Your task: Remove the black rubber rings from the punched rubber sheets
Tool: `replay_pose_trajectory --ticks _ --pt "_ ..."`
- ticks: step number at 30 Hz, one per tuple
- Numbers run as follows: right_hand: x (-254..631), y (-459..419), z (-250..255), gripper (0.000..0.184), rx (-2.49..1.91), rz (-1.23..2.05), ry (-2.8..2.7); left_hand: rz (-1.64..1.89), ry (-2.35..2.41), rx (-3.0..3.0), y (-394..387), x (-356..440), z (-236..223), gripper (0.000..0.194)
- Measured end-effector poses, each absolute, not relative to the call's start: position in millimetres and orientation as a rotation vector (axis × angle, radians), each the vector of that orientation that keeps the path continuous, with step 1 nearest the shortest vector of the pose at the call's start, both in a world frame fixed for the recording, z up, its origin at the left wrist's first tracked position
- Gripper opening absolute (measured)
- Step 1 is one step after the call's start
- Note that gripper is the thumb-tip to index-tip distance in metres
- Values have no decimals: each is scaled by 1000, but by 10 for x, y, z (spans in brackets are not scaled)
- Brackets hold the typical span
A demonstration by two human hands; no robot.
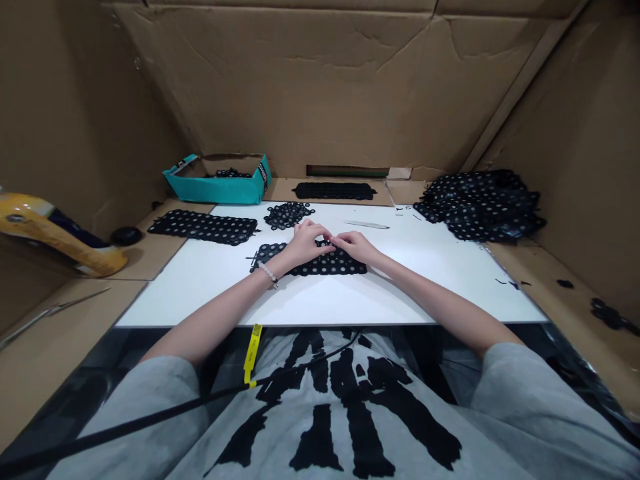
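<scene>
On the white board [320, 303] in front of me lies a black rubbery sheet [327, 267] with rows of round holes. My left hand [306, 245], a beaded bracelet at its wrist, rests over the middle of this sheet with thumb and fingers pinched. From the other side my right hand [356, 247] reaches in, its fingers also drawn together. The fingertips of both hands meet just above the sheet's far edge. Whatever small thing sits between them is too small to make out. Just behind my left hand is a pile of small black rings [287, 215].
A teal box [220, 189] with black pieces stands back left, near another holed sheet [205, 227]. A black strip [334, 191] lies at the back, a heap of holed sheets [483, 203] back right. A white pointed tool [367, 225], a yellow bottle [65, 233] and tweezers-like metal [55, 310] also lie around.
</scene>
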State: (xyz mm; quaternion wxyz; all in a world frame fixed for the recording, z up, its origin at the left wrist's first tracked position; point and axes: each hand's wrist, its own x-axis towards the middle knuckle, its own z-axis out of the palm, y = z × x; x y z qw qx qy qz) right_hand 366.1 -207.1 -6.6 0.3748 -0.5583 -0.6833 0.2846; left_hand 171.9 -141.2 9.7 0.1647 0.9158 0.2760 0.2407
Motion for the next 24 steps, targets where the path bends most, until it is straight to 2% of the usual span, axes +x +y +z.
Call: replay_pose_trajectory --ticks 2,4,10,14,16,18,24 --pt "3657 -2068 -75 51 -1442 753 -1691 670 786 2591 -1416 1728 91 25" --pt "3655 -2065 -87 52 -1464 747 -1677 669 800 2562 -1411 1740 70 25" --pt "3675 -2047 -106 32 -1492 663 -1753 742 922 2202 -1210 1748 -1 23" --pt "3702 -2043 -126 27 -1543 602 -1798 1028 1239 1924 -851 1502 99 27" --pt "3702 -2047 -133 26 -1567 603 -1800 1192 1473 1986 -676 1331 146 25" --pt "3693 -2054 -131 23 -1583 609 -1795 1203 1619 2069 -552 1195 149 23" --pt "3667 -2076 -98 17 -1614 579 -1779 1118 1588 2256 -537 1173 110 23"
